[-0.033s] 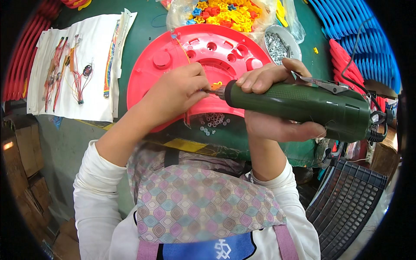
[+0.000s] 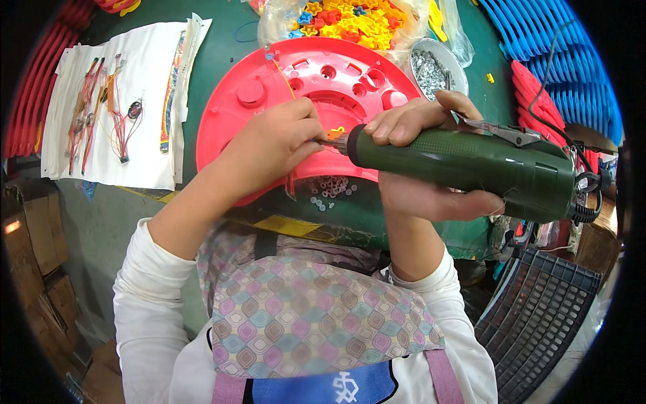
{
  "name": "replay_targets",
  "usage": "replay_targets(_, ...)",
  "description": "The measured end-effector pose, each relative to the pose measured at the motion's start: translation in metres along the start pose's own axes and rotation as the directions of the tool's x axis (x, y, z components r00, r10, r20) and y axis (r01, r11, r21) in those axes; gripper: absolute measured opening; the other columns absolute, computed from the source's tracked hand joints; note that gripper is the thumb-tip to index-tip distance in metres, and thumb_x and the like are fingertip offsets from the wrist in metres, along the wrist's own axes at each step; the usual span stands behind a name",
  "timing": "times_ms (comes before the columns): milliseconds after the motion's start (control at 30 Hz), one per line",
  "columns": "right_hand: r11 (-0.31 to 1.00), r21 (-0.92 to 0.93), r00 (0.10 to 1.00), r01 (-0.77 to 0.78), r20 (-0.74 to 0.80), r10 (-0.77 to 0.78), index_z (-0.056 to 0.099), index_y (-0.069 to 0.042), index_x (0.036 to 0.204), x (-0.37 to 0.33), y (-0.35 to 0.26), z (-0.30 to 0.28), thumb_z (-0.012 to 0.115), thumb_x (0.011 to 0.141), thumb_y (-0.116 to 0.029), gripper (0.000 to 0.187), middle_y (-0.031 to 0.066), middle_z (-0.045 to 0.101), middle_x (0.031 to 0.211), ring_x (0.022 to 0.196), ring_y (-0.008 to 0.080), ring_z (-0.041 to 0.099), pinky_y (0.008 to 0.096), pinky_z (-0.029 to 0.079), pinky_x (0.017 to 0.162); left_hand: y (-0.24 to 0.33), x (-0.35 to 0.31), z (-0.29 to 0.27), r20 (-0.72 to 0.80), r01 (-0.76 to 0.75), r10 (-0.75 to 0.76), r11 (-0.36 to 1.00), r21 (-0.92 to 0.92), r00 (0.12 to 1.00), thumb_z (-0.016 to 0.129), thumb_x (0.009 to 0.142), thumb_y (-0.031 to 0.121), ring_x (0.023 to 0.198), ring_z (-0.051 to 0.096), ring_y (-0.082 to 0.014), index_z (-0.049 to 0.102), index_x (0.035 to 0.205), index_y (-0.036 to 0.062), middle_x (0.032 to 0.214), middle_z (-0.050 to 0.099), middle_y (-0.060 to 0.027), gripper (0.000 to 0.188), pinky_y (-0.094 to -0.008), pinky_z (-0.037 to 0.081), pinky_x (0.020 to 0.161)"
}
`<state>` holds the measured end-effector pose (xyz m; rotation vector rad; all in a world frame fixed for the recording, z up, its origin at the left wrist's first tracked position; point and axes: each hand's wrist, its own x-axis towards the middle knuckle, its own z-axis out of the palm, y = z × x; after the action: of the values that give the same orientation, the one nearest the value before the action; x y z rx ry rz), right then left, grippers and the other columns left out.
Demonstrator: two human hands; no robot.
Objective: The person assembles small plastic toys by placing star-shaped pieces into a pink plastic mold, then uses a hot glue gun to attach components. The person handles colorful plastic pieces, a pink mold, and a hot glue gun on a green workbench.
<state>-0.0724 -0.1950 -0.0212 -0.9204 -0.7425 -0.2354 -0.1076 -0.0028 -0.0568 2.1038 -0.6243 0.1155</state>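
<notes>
My right hand (image 2: 431,185) is wrapped round a dark green electric screwdriver (image 2: 464,158), which lies nearly level and points left. Close to its tip, the fingers of my left hand (image 2: 286,131) are pinched together; whatever sits between them is too small and hidden to make out. Both hands are over a rounded red plastic part (image 2: 225,135) with bosses and holes, lying on the green table. A small orange piece (image 2: 335,132) shows beside the screwdriver's tip. A thin yellow wire (image 2: 281,71) runs across the red part toward my left hand.
Small pale plastic pieces (image 2: 330,188) lie at the table's near side. Behind are a bag of star-shaped pieces (image 2: 356,20) and a bowl of metal screws (image 2: 431,71). Wired electronic parts (image 2: 111,111) rest on white sheets at left. Blue plastic parts (image 2: 572,74) are stacked at right.
</notes>
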Motion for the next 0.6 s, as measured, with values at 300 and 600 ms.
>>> replay_targets(300,0.990,-0.139,0.994,-0.016,0.100,0.030,0.043,0.005,0.135,0.001,0.002,-0.006,0.040,0.073,-0.097,0.120,0.0148,0.062,0.080,0.068,0.0270,0.064,0.0417,0.056,0.067,0.018,0.002,-0.001,-0.080,0.243,-0.259,0.956,-0.164,0.963,0.079,0.072,-0.004,0.088,0.064,-0.0290,0.062,0.093,0.0012,0.105,0.059,-0.0126,0.027,-0.0389,0.054,0.076)
replay_targets(600,0.931,-0.301,0.978,-0.208,-0.072,0.195,0.044,0.006,0.134,0.003,-0.008,0.003,0.042,0.071,-0.098,0.122,0.0148,0.063,0.079,0.069,0.0262,0.064,0.0417,0.057,0.067,0.014,-0.006,0.004,-0.198,0.182,-0.105,0.888,0.423,0.974,0.080,0.071,0.006,0.104,0.052,-0.0307,0.068,0.082,0.0045,0.114,0.058,-0.0087,0.016,-0.0399,0.047,0.089)
